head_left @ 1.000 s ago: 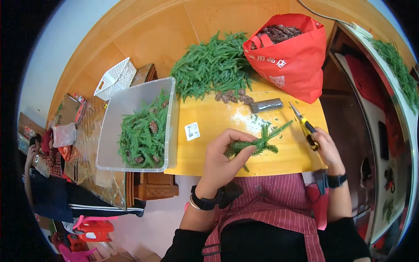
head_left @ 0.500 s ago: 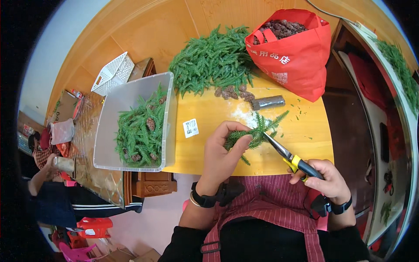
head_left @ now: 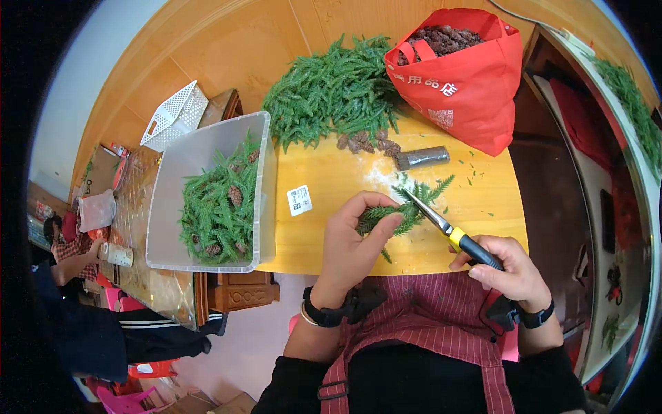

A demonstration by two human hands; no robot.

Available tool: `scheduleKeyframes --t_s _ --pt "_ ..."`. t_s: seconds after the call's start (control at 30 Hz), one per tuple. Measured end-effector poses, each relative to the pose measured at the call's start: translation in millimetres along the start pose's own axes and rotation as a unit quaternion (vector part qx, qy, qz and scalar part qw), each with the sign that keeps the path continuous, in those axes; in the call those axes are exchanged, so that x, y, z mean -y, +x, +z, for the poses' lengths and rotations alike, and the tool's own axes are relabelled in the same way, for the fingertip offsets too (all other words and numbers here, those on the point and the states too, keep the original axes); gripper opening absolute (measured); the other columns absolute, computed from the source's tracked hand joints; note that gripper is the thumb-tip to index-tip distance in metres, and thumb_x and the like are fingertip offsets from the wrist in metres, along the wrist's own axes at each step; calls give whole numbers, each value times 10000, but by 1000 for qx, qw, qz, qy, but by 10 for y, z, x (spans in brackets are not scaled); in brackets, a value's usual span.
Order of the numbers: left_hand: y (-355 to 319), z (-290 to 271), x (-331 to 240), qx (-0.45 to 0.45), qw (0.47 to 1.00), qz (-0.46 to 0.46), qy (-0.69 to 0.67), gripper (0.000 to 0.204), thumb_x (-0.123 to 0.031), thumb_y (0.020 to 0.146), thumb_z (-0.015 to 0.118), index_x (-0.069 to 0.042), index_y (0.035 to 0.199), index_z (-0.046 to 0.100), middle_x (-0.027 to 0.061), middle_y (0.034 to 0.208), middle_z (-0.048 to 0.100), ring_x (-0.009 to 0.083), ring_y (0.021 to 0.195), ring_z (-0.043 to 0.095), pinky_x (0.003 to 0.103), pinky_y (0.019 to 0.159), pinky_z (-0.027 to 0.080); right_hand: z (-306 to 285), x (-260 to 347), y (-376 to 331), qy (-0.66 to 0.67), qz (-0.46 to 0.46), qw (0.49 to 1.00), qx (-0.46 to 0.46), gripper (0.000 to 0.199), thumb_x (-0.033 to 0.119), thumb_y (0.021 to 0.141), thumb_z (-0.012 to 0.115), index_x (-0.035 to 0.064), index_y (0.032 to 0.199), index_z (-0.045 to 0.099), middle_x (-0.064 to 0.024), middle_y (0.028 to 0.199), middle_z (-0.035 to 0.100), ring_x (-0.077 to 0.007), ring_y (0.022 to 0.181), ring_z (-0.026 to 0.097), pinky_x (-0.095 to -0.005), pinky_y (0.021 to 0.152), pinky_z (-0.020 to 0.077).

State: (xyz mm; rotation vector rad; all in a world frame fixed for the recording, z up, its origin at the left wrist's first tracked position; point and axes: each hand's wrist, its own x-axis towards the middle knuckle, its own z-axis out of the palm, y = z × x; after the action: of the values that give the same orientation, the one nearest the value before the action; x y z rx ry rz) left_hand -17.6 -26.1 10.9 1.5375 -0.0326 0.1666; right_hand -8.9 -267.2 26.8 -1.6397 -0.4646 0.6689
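Between the thumb and fingers of my left hand (head_left: 348,238) is a green artificial pine sprig (head_left: 416,215), its needles spreading to the right over the table. My right hand (head_left: 507,269) grips long-nose pliers (head_left: 445,226) with black and yellow handles. The slim jaws point up and left across the sprig, their tips among its upper needles. Whether the tips pinch a stem is too small to tell. Just beyond lie white powder (head_left: 379,178), a few brown pine cones (head_left: 362,142) and a dark, wrapped cylinder (head_left: 427,157).
On the left stands a clear plastic bin (head_left: 267,200) of sprigs with pine cones. A heap of green sprigs (head_left: 331,90) and a red bag (head_left: 458,83) of cones are at the back. A white label (head_left: 299,200) lies on the yellow table (head_left: 303,241). A co-worker's hand (head_left: 79,265) holds a pale roll.
The plier jaws have shifted up and left along the sprig, and the handles have come closer together. My left hand keeps its hold. At far left the co-worker's arm and roll have moved.
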Motion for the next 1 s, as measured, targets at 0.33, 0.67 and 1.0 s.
scheduleKeyframes --t_s 0.33,0.67,1.0 --pt "-11 7 -20 13 999 -45 4 142 -62 791 619 7 900 563 -4 691 556 34 595 494 178 522 390 -4 174 144 -76 -11 997 21 214 162 791 620 -4 925 601 -64 738 576 -127 687 542 -252 643 421" --pt "21 -24 -15 39 996 -59 54 139 -73 800 613 5 901 559 -24 652 522 34 556 480 168 494 371 -40 154 264 -118 -4 992 45 244 214 787 630 3 905 594 -100 736 578 -183 721 572 -294 663 433" --pt "37 -68 68 27 997 -68 38 152 -97 801 623 15 888 569 -24 631 525 30 557 472 182 488 382 -60 78 380 -146 -29 986 72 214 187 803 614 4 906 576 -55 734 589 -119 666 545 -249 623 428"
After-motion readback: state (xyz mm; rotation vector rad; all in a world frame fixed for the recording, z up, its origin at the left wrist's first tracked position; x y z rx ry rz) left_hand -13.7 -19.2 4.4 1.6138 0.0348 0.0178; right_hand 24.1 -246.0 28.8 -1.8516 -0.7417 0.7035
